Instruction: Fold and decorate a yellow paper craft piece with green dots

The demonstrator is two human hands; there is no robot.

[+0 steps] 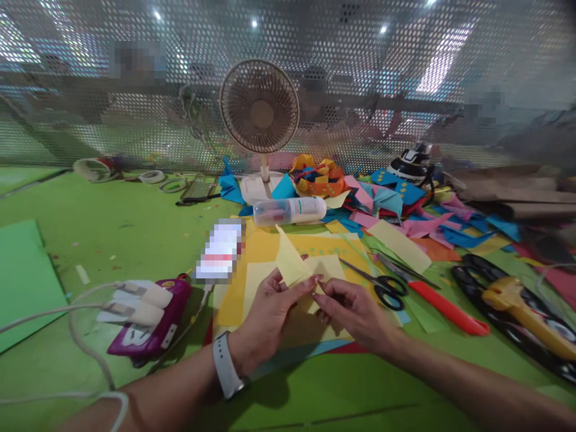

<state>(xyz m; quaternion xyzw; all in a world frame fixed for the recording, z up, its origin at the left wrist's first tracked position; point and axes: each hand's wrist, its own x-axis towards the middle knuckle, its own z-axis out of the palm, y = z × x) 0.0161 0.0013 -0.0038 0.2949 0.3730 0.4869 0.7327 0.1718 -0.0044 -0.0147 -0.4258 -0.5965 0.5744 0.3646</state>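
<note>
My left hand (272,309) and my right hand (348,306) meet above the table and both pinch a folded piece of pale yellow paper (290,261). The paper's pointed flap stands up above my left fingers. My left wrist wears a grey watch band (225,366). Under my hands lie yellow sheets (256,282) on top of orange, blue and red paper. Black-handled scissors (382,285) lie just right of my right hand.
A small desk fan (260,114) stands at the back in front of a perforated metal screen. A clear glue bottle (290,210) lies by it. Coloured paper scraps (396,204) pile at the right, with a red-handled tool (445,306) and a yellow tool on a black tray (522,300). A purple power bank (150,324) with white plugs sits left.
</note>
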